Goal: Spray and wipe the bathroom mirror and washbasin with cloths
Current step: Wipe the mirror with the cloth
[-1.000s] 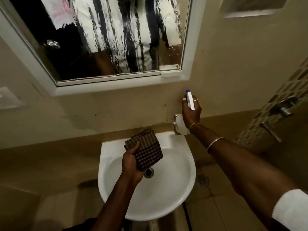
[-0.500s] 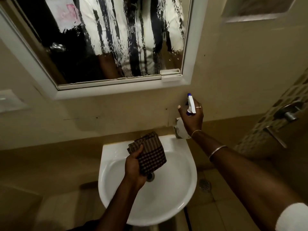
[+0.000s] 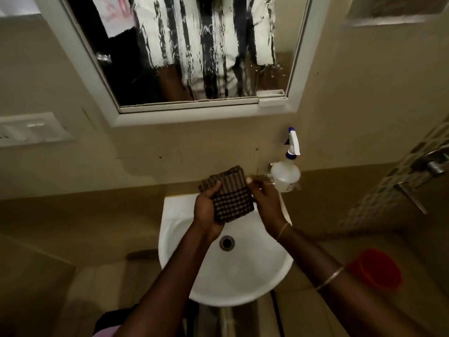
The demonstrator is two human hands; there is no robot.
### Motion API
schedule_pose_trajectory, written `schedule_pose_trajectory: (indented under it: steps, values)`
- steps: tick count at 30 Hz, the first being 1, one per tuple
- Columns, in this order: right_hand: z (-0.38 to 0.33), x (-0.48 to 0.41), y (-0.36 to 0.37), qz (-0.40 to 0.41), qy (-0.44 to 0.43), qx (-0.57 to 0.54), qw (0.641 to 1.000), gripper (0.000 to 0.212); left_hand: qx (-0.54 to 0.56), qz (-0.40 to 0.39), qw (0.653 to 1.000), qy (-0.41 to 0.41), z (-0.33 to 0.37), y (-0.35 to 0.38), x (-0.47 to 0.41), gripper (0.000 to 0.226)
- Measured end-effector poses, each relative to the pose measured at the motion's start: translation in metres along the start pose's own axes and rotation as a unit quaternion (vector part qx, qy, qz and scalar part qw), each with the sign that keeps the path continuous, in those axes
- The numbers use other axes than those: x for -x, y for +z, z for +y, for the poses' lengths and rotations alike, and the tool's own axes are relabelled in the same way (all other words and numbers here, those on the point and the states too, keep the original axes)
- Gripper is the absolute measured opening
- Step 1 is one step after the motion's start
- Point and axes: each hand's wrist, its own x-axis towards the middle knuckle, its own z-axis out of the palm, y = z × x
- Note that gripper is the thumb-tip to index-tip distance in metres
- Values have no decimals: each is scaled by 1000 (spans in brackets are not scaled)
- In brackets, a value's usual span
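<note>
Cloth (image 3: pixel 230 198), checked and folded into a thick pad, sits dead centre of the frame: fingers (image 3: pixel 216 188) of our left hand (image 3: pixel 206 212) curl round its left edge, cupping it above the washbasin (image 3: pixel 243 271) so drips land in the bowl. Our right hand (image 3: pixel 267 205) meets the pad's right edge; pinching or merely touching, we cannot tell. Looks like we're turning up a fresh face for wiping. Spray bottle (image 3: pixel 285 175) stands free, right of centre against the wall (image 3: pixel 340 117), within easy reach. Mirror (image 3: pixel 194 45), upper frame, runs with wet streaks, wanting that wipe.
</note>
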Motion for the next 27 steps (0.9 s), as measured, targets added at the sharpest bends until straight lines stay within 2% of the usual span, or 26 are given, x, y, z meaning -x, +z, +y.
schedule_pose_trajectory:
  steps: [2,4,7,11,16,20,23,27]
  values:
    - [-26,7,11,-141,94,-85,982,41,-27,-11,1000,2,7,1,3,38]
    - [-45,13,15,-224,166,-167,946,40,-50,-28,998,4,16,2,8,37]
    - [-60,19,17,-267,192,-212,920,26,-99,-72,992,4,37,4,19,34]
    - [-81,29,29,-314,181,-208,908,33,-235,-57,969,59,71,5,33,28]
    - [-105,40,55,-309,127,-185,924,44,-386,-9,903,190,114,5,51,17]
    - [-133,51,76,-302,119,-206,923,41,-450,22,845,287,141,-4,61,28]
    - [-156,60,92,-295,137,-263,908,43,-448,38,832,324,162,-6,74,37]
    - [-189,70,119,-272,94,-307,907,47,-382,50,826,411,187,-2,94,29]
